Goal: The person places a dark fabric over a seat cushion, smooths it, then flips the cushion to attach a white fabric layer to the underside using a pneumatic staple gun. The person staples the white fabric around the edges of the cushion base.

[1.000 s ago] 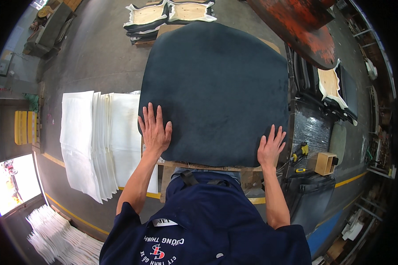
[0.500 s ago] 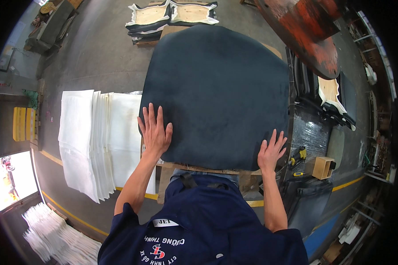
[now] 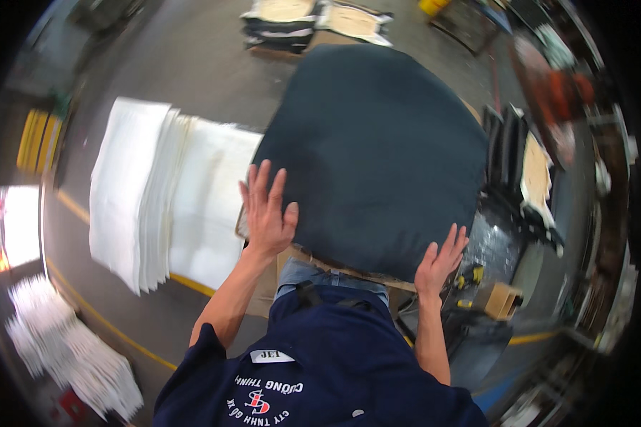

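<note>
A large dark blue-grey fabric piece (image 3: 377, 156) with a rounded far edge lies in front of me, spread over the worktop. My left hand (image 3: 267, 217) rests flat near its left edge, fingers pointing away from me and slightly apart. At its near right corner lies my right hand (image 3: 438, 265), fingers stretched out. Neither hand grips anything. What supports the fabric is mostly hidden, with only a wooden edge (image 3: 363, 276) showing at the near side.
White sheets (image 3: 132, 192) are stacked left of the fabric, and another white stack (image 3: 71, 349) sits at lower left. On the right are a small wooden box (image 3: 500, 301), a yellow-black tool (image 3: 470, 276) and dark upholstered pieces (image 3: 506, 146). More upholstered frames (image 3: 349, 21) lie beyond.
The whole view has turned, shifting the fabric to the right in the picture. The red-orange round object has moved farther off at upper right and is blurred. Both hands remain on the fabric.
</note>
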Available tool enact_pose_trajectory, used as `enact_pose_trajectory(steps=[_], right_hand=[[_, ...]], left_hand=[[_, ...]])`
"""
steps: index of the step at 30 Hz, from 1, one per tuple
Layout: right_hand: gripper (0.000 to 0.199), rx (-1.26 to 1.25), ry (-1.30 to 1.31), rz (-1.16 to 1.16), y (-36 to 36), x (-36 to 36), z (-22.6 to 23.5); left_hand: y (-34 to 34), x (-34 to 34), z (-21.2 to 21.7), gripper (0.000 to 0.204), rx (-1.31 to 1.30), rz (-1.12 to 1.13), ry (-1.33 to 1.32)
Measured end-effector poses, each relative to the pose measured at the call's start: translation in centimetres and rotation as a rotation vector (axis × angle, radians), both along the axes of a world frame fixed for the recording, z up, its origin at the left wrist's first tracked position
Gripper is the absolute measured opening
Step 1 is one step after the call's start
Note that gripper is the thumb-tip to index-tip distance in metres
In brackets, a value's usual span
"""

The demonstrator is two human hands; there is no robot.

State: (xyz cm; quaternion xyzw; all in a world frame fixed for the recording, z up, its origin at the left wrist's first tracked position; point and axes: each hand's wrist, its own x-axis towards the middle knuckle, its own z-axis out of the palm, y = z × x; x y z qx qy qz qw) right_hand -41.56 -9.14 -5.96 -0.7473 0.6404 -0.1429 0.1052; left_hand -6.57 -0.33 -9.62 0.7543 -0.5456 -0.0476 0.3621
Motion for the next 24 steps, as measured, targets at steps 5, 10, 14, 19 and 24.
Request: enact_pose_trajectory(steps=[5,10,14,19,24], right_hand=[[0.051,0.164,-0.553,0.608,0.6,6.6,3.0],[0.036,0.452,-0.713,1.245,4.2,13.0,3.4],[0.037,0.617,-0.665,1.546,9.8,18.2,1.6],[0.036,1.241,-0.685,1.231,19.2,19.3,-2.1],[0.037,1.676,-0.405,0.731,24.0,20.3,-11.3]], left_hand=[[7.2,-0.2,0.1,0.057,-0.083,0.235,0.018],[20.2,-4.2,-1.1,0.047,-0.017,0.662,0.077],[31.7,-10.3,-1.9,0.043,0.171,0.944,0.179],[38.5,-15.1,-5.6,0.040,0.286,1.121,0.339],[39.9,-15.0,-9.6,0.038,0.296,1.204,0.514]])
